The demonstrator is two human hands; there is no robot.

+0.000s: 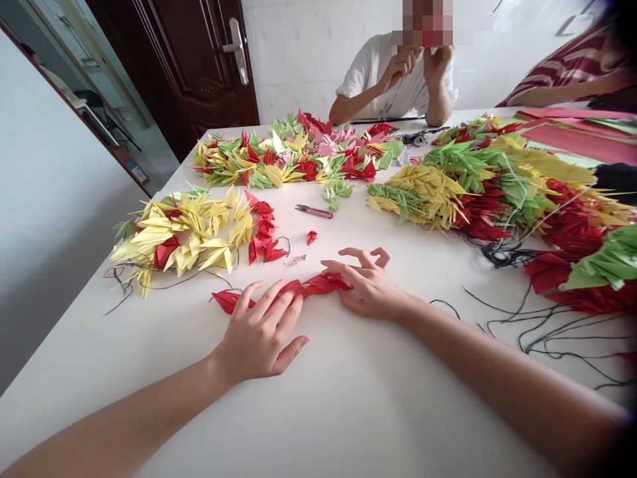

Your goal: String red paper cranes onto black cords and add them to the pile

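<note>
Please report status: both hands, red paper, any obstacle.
Left hand: fingers over red folded-paper row. Right hand: at row's right end. Small red folded-paper piece beyond, not blocking.

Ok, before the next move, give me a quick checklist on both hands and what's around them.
1. Left hand on the row of red folded pieces: ok, fingers spread.
2. Right hand at the row's right end: ok.
3. Pieces beneath the left hand lying straight: cannot tell, partly hidden.
4. Small red piece joined to the row: not ok, it lies apart.
5. Snips clear of both hands: ok, lying farther off on the table.
</note>
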